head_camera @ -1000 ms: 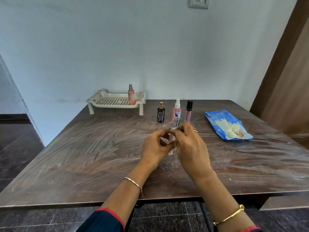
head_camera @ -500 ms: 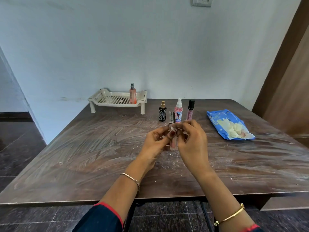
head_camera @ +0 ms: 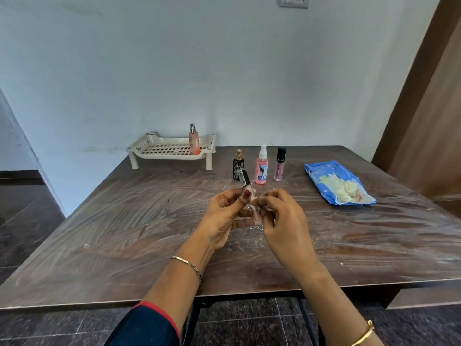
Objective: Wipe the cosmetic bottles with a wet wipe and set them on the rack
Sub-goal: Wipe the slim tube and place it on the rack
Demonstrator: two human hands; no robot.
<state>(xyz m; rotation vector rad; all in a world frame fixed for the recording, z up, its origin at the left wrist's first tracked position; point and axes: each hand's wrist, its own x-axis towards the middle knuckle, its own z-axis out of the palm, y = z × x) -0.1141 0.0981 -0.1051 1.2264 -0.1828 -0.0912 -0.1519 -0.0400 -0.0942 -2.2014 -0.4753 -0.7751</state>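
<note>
My left hand [head_camera: 224,216] grips a slim lip-gloss tube [head_camera: 245,179] with a black cap, held tilted above the table's middle. My right hand [head_camera: 282,221] pinches a small white wet wipe [head_camera: 253,202] against the tube's pink body. Behind them stand a small black bottle [head_camera: 238,166], a pink spray bottle [head_camera: 261,168] and a second pink gloss tube [head_camera: 280,164]. The cream perforated rack [head_camera: 149,152] sits at the far left edge with one peach spray bottle [head_camera: 193,140] upright on it.
A blue pack of wet wipes [head_camera: 321,178] lies open at the right, with wipes bulging out. The brown table [head_camera: 112,233] is streaked with white smears. A wall runs behind it, and a wooden door is at the right.
The tube has risen and tilted so its black cap now shows above my left thumb. My right hand has slid the wipe down the tube's body. The view shifted slightly.
</note>
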